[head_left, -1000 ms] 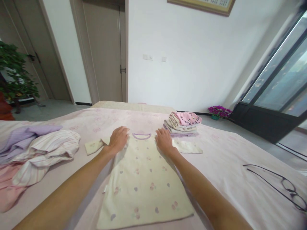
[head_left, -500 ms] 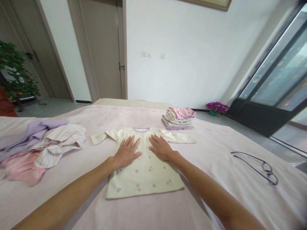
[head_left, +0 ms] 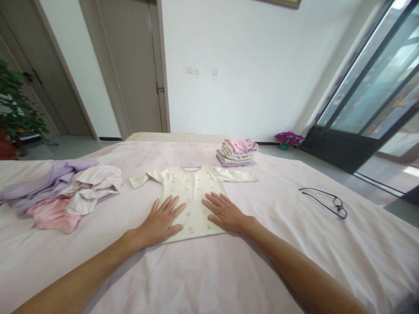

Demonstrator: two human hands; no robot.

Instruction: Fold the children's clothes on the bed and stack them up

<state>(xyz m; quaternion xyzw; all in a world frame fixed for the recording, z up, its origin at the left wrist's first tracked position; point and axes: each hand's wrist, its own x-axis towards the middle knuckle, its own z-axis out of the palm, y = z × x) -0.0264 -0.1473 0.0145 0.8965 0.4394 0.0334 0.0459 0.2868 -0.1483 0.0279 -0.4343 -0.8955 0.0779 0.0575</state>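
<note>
A small cream long-sleeved shirt (head_left: 193, 209) with a purple neckline and a heart print lies spread out, its neck pointing away from me. My left hand (head_left: 161, 221) rests flat on the shirt's lower left side, fingers spread. On the lower right side lies my right hand (head_left: 225, 213), palm down with its fingers stretched out. Both sleeves reach out sideways, and the left one bends near its shoulder. Parts of the lower side edges are hidden under my hands.
A stack of folded clothes (head_left: 237, 152) sits beyond the right sleeve. Crumpled clothes (head_left: 94, 185) lie at the left. Black-framed glasses (head_left: 337, 207) rest at the right on the pale pink sheet (head_left: 203, 279). Doors, a plant and purple flowers stand farther back.
Both hands have slid down the shirt from its chest toward the hem, staying flat. The camera view has shifted slightly.
</note>
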